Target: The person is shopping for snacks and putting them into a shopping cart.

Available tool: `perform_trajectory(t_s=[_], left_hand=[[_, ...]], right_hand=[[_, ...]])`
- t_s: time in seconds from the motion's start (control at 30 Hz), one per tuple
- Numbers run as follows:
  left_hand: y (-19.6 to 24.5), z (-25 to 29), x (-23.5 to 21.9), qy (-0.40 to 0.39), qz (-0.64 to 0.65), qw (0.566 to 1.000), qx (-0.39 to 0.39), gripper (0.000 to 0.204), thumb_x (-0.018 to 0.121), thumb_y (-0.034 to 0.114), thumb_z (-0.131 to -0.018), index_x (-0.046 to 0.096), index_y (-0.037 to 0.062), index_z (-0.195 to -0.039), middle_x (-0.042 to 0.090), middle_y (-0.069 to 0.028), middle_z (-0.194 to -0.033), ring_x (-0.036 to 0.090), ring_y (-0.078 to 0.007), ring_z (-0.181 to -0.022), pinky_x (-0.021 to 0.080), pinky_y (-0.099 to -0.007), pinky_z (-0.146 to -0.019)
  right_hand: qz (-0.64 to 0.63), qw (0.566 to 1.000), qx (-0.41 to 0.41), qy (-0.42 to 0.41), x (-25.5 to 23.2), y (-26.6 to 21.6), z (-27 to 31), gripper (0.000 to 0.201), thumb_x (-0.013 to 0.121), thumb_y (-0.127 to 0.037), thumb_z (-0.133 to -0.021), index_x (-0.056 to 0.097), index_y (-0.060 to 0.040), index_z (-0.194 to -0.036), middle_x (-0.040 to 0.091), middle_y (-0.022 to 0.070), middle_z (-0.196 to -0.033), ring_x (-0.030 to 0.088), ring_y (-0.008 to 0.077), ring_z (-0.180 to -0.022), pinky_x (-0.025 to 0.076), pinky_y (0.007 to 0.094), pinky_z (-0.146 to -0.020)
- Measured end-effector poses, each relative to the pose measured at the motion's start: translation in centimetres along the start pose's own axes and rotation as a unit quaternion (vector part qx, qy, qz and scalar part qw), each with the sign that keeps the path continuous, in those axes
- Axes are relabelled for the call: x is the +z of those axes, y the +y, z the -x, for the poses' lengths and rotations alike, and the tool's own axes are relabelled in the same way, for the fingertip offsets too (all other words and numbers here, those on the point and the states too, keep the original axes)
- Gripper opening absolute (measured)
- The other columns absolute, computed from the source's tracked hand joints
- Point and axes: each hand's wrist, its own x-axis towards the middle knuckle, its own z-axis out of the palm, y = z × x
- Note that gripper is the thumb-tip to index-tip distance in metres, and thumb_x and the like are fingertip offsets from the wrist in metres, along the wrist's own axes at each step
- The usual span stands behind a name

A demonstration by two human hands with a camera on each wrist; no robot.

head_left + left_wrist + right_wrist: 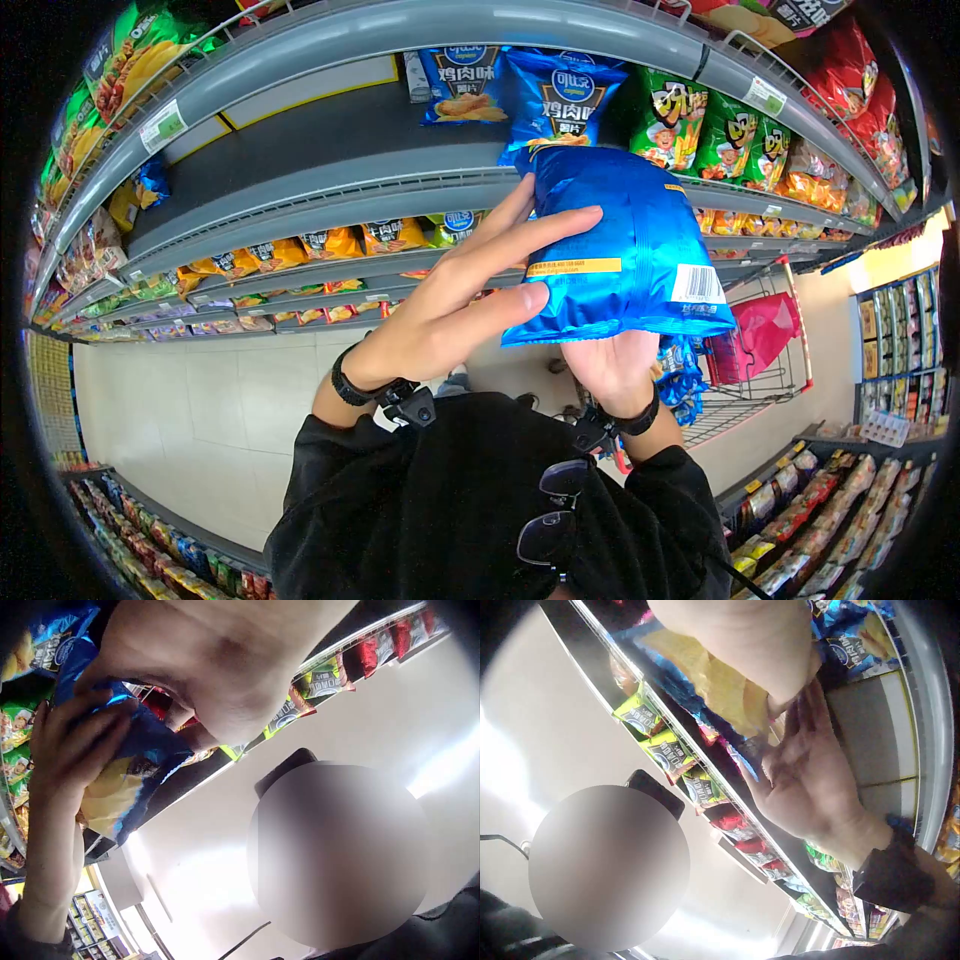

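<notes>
The left hand (440, 320) lies against the near face of the blue chip bag (625, 250) from the bag's left side, fingers long and nearly straight, spread across the foil with the fingertips reaching toward its upper left edge; it presses and steadies more than it pinches. The bag is held up in the air in front of the middle shelf (330, 195), its long axis running roughly upright with the crimped top pointing at the shelf's front edge and the barcode end lowest. Just beyond its top, more blue bags (560, 95) of the same kind stand at the right end of that shelf's bare stretch, so the held bag lies directly between the hands and that row. The right hand (610, 365) cups the bag from underneath at its bottom edge, palm up, and sits nearer to the body; its fingers are hidden behind the foil in the head view, though the left wrist view shows fingers (71, 742) curled onto the printed front. At the far right a shopping cart (770, 340) with a red flap stands on the floor, partly cut off behind the bag. The wrist views are too blurred to read the print.
</notes>
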Motion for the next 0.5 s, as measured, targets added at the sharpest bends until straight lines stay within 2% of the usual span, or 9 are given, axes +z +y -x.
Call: perform_trajectory(t_s=[0.2,0.33,0.4,0.5], left_hand=[[-0.5,0.0,-2.0,0.008,0.009,1.0,-0.004,0.065,0.054,0.032,-0.088,0.044,0.0039,-0.146,0.028,-0.0214,-0.158,0.01,-0.0306,-0.152,0.014,-0.0434,-0.119],[-0.6,0.2,-3.1,0.012,0.023,1.0,-0.013,0.066,0.054,0.033,-0.088,0.044,0.0044,-0.147,0.026,-0.0214,-0.159,0.011,-0.0308,-0.151,0.013,-0.0426,-0.119],[-1.3,0.2,-3.7,0.003,0.011,1.0,0.02,0.059,0.053,0.03,-0.093,0.044,0.0082,-0.147,0.031,-0.022,-0.156,0.01,-0.0357,-0.151,0.012,-0.0445,-0.119],[-2.2,-0.2,-4.9,-0.01,-0.059,0.998,0.026,0.054,0.052,0.029,-0.096,0.046,0.0096,-0.146,0.035,-0.0189,-0.155,0.011,-0.0395,-0.15,0.011,-0.0459,-0.119]], right_hand=[[-0.035,0.999,0.012,0.026,-0.3,1.1,-1.7,0.062,0.04,-0.046,-0.102,0.037,-0.0041,-0.148,0.042,0.0153,-0.151,0.04,0.0337,-0.138,0.028,0.0518,-0.117],[-0.016,0.999,0.01,0.039,-0.8,1.7,-2.5,0.061,0.041,-0.045,-0.102,0.038,-0.0041,-0.147,0.043,0.0154,-0.15,0.042,0.0334,-0.137,0.029,0.0518,-0.116],[-0.027,0.997,0.008,0.067,-0.6,2.0,-2.9,0.061,0.042,-0.045,-0.102,0.039,-0.0043,-0.147,0.043,0.0153,-0.15,0.042,0.0333,-0.137,0.03,0.0522,-0.116],[0.033,0.999,-0.004,-0.006,-1.5,2.4,-4.6,0.06,0.043,-0.045,-0.101,0.04,-0.0046,-0.146,0.044,0.015,-0.149,0.043,0.0333,-0.136,0.03,0.053,-0.116]])
